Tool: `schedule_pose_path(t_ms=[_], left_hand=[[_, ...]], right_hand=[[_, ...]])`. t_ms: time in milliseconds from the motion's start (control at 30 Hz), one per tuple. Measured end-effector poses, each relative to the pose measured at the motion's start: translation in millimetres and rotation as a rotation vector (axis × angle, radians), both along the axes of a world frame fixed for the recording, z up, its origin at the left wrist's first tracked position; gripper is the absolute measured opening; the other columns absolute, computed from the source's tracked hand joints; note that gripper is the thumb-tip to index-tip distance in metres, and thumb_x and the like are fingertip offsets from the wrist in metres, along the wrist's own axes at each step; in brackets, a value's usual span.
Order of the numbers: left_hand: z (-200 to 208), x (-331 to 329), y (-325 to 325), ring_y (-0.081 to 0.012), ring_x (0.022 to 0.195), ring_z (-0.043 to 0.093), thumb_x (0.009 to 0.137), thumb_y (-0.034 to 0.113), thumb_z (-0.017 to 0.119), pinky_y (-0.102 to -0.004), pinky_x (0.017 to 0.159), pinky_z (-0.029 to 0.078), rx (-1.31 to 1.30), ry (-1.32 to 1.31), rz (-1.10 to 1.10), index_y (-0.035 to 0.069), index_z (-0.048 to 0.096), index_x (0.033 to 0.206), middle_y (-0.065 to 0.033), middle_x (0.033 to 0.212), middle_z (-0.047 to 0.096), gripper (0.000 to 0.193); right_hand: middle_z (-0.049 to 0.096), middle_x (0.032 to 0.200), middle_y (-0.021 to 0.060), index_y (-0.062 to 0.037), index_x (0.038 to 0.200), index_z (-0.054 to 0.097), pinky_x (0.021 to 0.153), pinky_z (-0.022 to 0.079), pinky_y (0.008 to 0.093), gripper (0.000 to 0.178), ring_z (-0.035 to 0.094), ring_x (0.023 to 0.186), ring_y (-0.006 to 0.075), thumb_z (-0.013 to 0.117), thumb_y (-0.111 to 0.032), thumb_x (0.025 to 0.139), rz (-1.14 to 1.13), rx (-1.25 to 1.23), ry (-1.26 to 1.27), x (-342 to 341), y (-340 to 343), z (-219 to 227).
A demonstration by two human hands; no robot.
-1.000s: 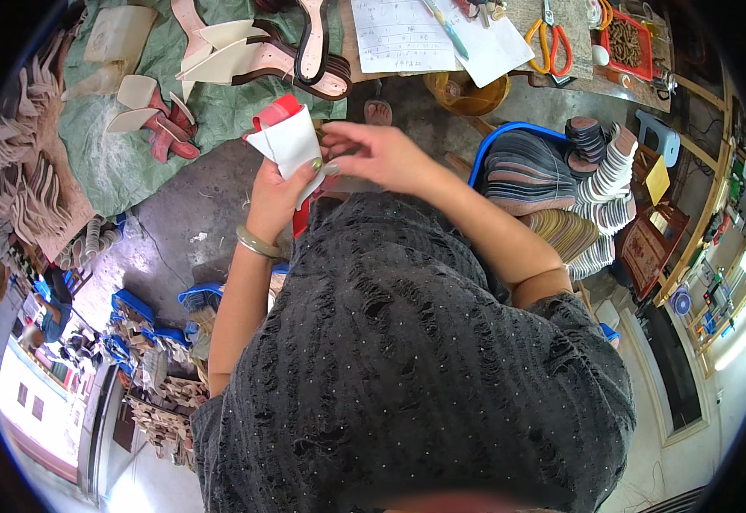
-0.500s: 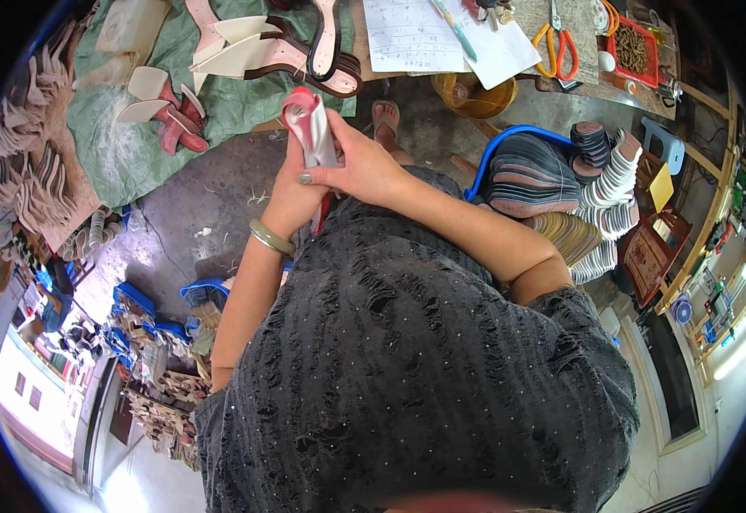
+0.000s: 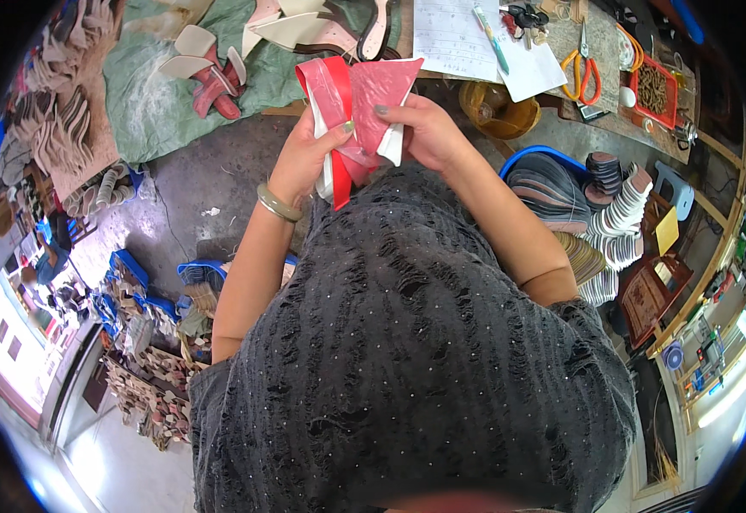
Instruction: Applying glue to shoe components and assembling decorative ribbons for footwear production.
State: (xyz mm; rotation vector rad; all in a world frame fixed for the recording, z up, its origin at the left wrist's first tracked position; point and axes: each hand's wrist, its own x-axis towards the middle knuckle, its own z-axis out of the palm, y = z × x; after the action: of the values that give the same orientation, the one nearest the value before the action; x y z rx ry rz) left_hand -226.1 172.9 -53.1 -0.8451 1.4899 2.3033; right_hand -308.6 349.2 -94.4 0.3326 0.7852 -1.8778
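Between my hands, above my lap, a shoe upper point(image 3: 381, 96) is spread out, its red, glossy side up and white showing along the edges. My left hand point(image 3: 311, 154) is closed on its left part, thumb on top, beside a bright red strip point(image 3: 340, 184) that hangs down. On the other side my right hand point(image 3: 428, 130) pinches the upper's right part, thumb over the red face. The fingers underneath are mostly hidden by the material.
A green cloth point(image 3: 146, 103) on the bench bears red shoe lasts point(image 3: 215, 92) with cream pieces. Paper sheets point(image 3: 451, 43), orange-handled scissors point(image 3: 582, 73) and a red basket point(image 3: 653, 92) lie to the right. Below stand a yellow bucket point(image 3: 501, 120) and stacked soles point(image 3: 544, 192).
The upper, folded narrow before, is now opened out with its red face up. My right hand has moved right, away from the left. The view has shifted slightly.
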Motion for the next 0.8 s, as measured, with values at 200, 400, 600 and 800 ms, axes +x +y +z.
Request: schedule_pose_path(t_ms=[200,400,600,800], left_hand=[[15,4,-8,-0.0225,0.103,0.063,0.089,0.003,0.06,-0.0367,0.087,0.053,0.158,0.028,0.065,0.005,0.044,0.133,-0.0106,0.119,0.061,0.047],[29,9,-22,-0.0282,0.093,0.067,0.09,0.005,0.058,-0.0405,0.079,0.058,0.155,0.096,0.102,0.006,0.042,0.134,-0.0166,0.115,0.061,0.047],[28,20,-17,-0.0253,0.09,0.066,0.088,0.008,0.063,-0.0387,0.082,0.055,-0.142,0.11,0.052,0.002,0.045,0.124,-0.0155,0.111,0.062,0.04],[19,16,-5,-0.0204,0.107,0.06,0.087,0.005,0.065,-0.0357,0.092,0.05,-0.089,0.16,0.222,0.003,0.046,0.128,-0.0101,0.119,0.059,0.046]], right_hand=[[0.064,0.114,0.01,0.0009,0.118,0.057,0.095,0.049,0.0368,0.033,0.063,0.104,0.0205,0.061,-0.002,0.086,-0.075,-0.098,0.045,-9,10,6],[0.065,0.112,0.0098,0.001,0.117,0.058,0.093,0.05,0.0358,0.031,0.064,0.101,0.02,0.061,0.0,0.085,-0.119,0.003,0.129,-10,15,15],[0.066,0.108,0.0104,0.0007,0.115,0.058,0.089,0.051,0.0341,0.029,0.065,0.097,0.0193,0.06,0.0,0.086,-0.113,0.123,0.271,-5,3,19],[0.065,0.11,0.009,0.0005,0.117,0.057,0.089,0.052,0.035,0.034,0.065,0.099,0.0192,0.061,0.002,0.083,-0.104,0.077,0.241,12,-13,29]])
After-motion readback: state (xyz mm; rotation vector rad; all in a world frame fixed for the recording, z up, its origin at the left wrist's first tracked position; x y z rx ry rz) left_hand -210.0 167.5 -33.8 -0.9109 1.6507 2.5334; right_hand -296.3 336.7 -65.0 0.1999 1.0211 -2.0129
